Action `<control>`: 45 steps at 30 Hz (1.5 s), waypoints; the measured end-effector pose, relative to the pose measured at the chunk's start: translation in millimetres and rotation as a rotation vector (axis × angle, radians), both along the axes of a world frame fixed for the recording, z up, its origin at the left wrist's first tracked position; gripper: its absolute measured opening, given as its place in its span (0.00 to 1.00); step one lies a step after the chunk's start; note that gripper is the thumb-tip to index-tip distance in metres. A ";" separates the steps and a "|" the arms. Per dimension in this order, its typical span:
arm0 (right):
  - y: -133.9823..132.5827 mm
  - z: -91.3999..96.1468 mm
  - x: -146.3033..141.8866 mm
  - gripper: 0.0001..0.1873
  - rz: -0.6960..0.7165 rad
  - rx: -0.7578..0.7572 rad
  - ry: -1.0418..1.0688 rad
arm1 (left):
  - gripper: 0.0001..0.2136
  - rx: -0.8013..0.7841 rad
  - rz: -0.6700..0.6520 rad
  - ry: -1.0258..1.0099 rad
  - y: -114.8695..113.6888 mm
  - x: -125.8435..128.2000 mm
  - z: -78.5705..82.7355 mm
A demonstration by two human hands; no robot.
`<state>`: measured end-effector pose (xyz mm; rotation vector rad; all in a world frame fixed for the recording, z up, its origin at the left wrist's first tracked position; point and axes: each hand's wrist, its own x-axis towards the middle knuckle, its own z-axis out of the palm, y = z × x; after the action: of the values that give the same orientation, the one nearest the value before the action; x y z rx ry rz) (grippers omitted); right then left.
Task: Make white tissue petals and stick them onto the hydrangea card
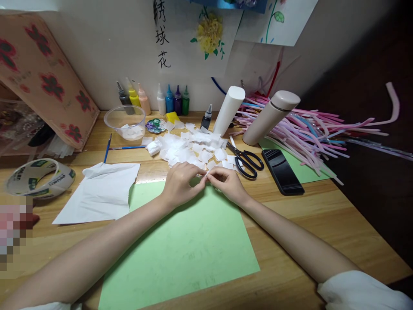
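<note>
Over the far edge of a green sheet of paper (pixel 183 241), my left hand (pixel 183 184) and my right hand (pixel 228 184) meet fingertip to fingertip. Both are closed in a pinch around a small white piece of tissue paper (pixel 207 174), mostly covered by the fingers. Just beyond them spreads a loose pile of cut white tissue squares (pixel 180 148), with a crumpled white wad (pixel 154 147) at its left end. Black-handled scissors (pixel 245 160) lie right of the pile, close to my right hand. A larger folded white tissue sheet (pixel 100 193) overlaps the green paper's left edge.
Several paint bottles (pixel 169 101) line the wall behind a clear plastic bowl (pixel 125 125). A white cylinder (pixel 229 111), a flask (pixel 271 117) and a phone (pixel 282 172) stand or lie right, near pink pipe cleaners (pixel 316 129). Tape (pixel 61 181) and paintbrushes (pixel 127 147) are left.
</note>
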<state>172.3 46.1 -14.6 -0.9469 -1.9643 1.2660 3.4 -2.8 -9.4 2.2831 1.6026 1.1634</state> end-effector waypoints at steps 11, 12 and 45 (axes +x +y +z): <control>-3.5 0.5 -1.3 0.09 0.003 0.080 -0.063 | 0.03 0.021 0.030 0.023 -0.4 -0.5 -3.3; -3.7 1.0 -1.3 0.09 0.002 0.082 -0.066 | 0.03 0.018 0.034 0.023 -0.3 -0.4 -3.5; -9.1 6.3 0.0 0.09 0.000 0.353 -0.049 | 0.02 0.050 0.042 -0.064 1.7 -2.1 1.8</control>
<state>172.3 37.0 -8.3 -0.8051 -2.1334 0.8611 1.3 -1.1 -7.6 2.2284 1.6234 1.2865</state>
